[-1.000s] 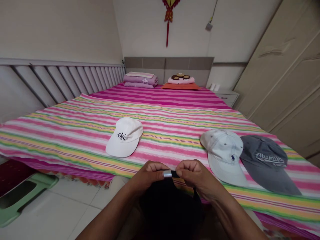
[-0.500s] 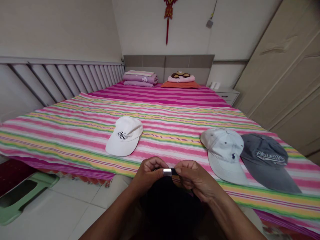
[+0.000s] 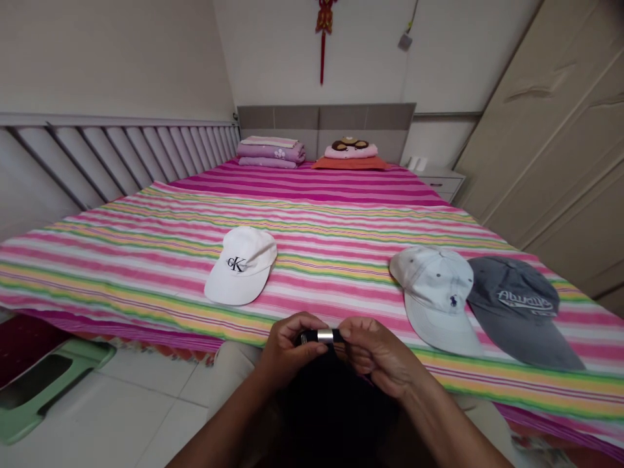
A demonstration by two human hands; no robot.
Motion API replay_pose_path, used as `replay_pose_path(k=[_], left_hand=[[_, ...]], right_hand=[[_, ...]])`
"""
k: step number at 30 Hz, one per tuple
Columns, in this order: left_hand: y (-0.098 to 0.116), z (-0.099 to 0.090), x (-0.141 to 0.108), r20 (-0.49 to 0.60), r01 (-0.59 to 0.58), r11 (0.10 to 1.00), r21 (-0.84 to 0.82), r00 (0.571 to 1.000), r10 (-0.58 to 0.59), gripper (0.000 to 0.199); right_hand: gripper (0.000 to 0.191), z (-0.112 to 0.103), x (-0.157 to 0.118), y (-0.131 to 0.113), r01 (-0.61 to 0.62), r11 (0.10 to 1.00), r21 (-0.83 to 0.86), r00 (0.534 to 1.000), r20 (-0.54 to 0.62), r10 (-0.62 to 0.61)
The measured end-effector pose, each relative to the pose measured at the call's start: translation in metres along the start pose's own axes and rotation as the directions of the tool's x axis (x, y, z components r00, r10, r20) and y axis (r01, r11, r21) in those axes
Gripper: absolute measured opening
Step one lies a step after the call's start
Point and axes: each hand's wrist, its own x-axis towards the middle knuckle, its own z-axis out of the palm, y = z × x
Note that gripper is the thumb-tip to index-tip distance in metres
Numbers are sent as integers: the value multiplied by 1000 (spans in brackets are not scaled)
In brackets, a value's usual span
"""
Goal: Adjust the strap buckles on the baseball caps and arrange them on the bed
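Head view: both hands meet low in the middle of the frame, just in front of the near edge of the bed (image 3: 97, 273). The left hand (image 3: 287, 348) and the right hand (image 3: 375, 354) pinch between them the strap of a black cap (image 3: 331, 409), which sits below the hands, close to the person's body. The fingers of each hand are curled together and clamped on the strap, one hand on either side of a small silver buckle (image 3: 325, 336) (the brightest spot on the otherwise dark cap). The thumbs lie on top, almost touching the buckle from both sides.

On the striped bedspread beyond the hands lie three more caps. A white cap (image 3: 241, 273) with a dark logo rests to the left, well apart from the others. To the right, a pale cap (image 3: 436, 296) lies just beside a grey cap (image 3: 519, 309) with light lettering; their edges touch or overlap slightly.

At the far end of the bed, folded purple bedding (image 3: 270, 153) lies left of a pink pillow (image 3: 348, 151) on an orange cushion, both against the headboard. A red hanging ornament (image 3: 322, 26) is on the wall above. A green stool (image 3: 43, 387) stands on the tiled floor at the lower left, and a wardrobe (image 3: 560, 143) fills the right side.
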Motion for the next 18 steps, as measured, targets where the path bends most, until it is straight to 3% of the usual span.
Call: replay_pose_path(k=[5, 15, 18], left_hand=[[0, 5, -1, -60, -34, 999, -9, 998, 34, 17], [1, 10, -2, -26, 11, 994, -106, 1000, -14, 17], [1, 11, -2, -28, -27, 995, -100, 999, 24, 16]], right_hand=[[28, 0, 1, 3, -1, 999, -37, 1000, 7, 1], [32, 6, 0, 6, 58, 997, -45, 998, 10, -57], [30, 5, 0, 7, 56, 997, -54, 998, 11, -56]])
